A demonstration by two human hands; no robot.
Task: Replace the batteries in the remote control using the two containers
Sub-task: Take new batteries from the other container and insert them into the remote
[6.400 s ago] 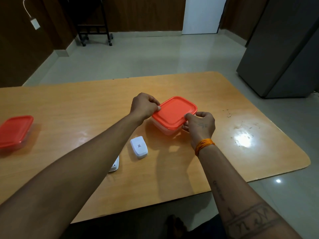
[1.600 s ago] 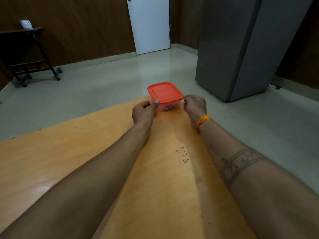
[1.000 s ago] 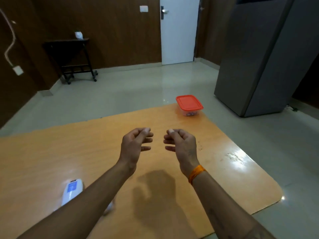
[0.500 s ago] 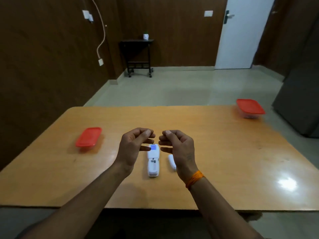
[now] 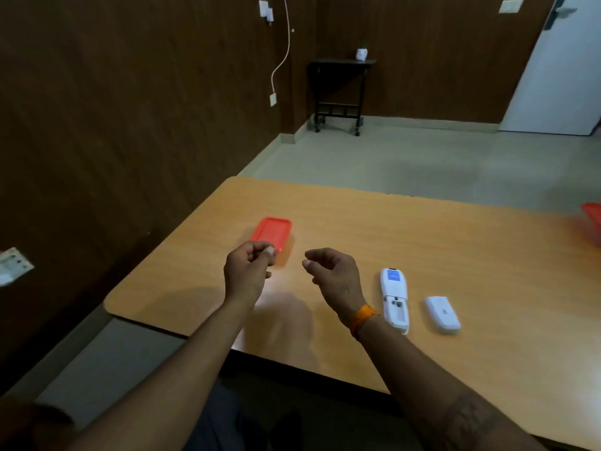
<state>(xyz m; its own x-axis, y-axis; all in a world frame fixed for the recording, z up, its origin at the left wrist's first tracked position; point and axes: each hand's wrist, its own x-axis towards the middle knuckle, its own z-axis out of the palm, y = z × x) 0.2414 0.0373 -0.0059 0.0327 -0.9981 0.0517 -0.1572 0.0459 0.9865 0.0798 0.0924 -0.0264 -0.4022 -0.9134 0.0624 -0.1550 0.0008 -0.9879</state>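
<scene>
A container with a red lid point(image 5: 271, 234) sits on the left part of the wooden table point(image 5: 422, 229). My left hand point(image 5: 247, 271) hovers just in front of it, fingers curled, holding nothing. My right hand point(image 5: 333, 276) floats beside it, fingers loosely apart and empty. The white remote point(image 5: 394, 296) lies face down to the right of my right hand, its battery bay uncovered. Its loose white cover point(image 5: 443, 314) lies further right. The second red-lidded container point(image 5: 593, 219) shows only as a sliver at the right frame edge.
The table's left edge and rounded corner are close to the red-lidded container. A dark wood wall runs along the left. A small black side table point(image 5: 340, 92) stands at the back, and a white door point(image 5: 559, 66) is at the far right.
My view has swung left. Both hands have travelled left from above the remote toward the left container, staying empty. The right container has slid almost out of frame.
</scene>
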